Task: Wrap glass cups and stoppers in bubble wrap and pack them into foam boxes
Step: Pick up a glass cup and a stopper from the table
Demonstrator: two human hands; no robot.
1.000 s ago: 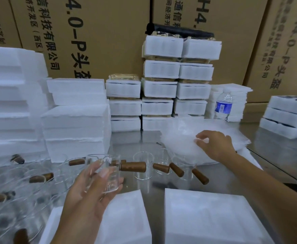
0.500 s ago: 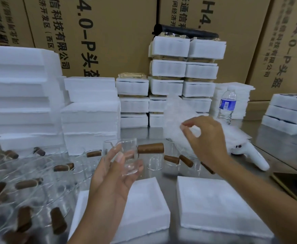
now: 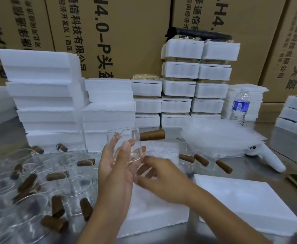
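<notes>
Brown cardboard cartons (image 3: 130,32) printed with black lettering are standing as a wall behind the steel table (image 3: 3,136), whose surface is reflecting soft, even light.

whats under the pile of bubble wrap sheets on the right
A white handheld tool sticks out from under the right edge of the bubble wrap pile; its far end is covered. Whatever else lies beneath is hidden by the sheets.

Your right hand (image 3: 161,178) has left the bubble wrap pile (image 3: 223,138) and come in against your left hand (image 3: 116,171) below the glass cup (image 3: 126,147), bringing one bubble wrap sheet (image 3: 163,152).
</notes>
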